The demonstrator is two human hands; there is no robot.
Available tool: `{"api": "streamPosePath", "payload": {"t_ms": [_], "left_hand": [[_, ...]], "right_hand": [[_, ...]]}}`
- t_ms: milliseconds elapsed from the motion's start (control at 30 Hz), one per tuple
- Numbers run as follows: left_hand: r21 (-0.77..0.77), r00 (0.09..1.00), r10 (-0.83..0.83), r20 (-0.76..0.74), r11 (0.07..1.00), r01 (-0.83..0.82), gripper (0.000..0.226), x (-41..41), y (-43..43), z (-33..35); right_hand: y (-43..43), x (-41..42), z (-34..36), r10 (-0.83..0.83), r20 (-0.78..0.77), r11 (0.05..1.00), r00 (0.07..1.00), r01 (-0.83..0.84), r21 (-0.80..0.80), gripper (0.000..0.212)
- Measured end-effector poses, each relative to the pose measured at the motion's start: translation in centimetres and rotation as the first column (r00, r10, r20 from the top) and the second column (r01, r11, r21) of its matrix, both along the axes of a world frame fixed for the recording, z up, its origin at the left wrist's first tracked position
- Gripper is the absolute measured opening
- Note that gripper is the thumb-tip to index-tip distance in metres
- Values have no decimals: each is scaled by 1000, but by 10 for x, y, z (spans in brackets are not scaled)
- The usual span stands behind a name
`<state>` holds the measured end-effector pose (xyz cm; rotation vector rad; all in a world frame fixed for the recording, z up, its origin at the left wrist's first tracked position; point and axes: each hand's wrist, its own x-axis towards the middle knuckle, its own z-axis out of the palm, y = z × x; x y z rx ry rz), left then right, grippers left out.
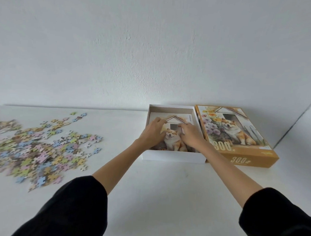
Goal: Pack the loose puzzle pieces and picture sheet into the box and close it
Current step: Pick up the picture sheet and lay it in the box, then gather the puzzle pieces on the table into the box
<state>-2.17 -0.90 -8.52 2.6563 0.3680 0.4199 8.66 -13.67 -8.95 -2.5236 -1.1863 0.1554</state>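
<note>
our left hand (153, 133) and right hand (191, 136) press flat, fingers relaxed, gripping nothing, on the picture sheet (173, 142) under them in the box (172, 157); puzzle pieces (39, 149) lie well left of them, lid (238, 135) just right.

The puzzle pieces (35, 149) are pastel: pink, blue, yellow, green. The box (172, 157) is plain white; its lid (230, 131) is mustard orange with white "300" numerals, purple and orange flowers and a ginger-and-white dog. The picture sheet (173, 141) repeats that dog. Black sleeves (74, 208), white table (166, 197)

white wall (153, 47), white table (157, 188)
</note>
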Motion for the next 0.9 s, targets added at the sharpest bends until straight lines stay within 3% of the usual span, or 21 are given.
{"api": "streamPosePath", "payload": {"t_ms": [167,367,900], "left_hand": [[44,987,42,156,998,-49,33,-30,21,17],[32,980,100,174,994,-107,30,-79,77,31],[-21,984,179,19,984,-179,34,-271,259,6]], "right_hand": [[24,-27,23,13,-5,991,1000,-12,133,42],[82,-76,41,51,22,978,998,-55,202,42],[252,-255,5,84,-102,962,991,-53,267,42]]}}
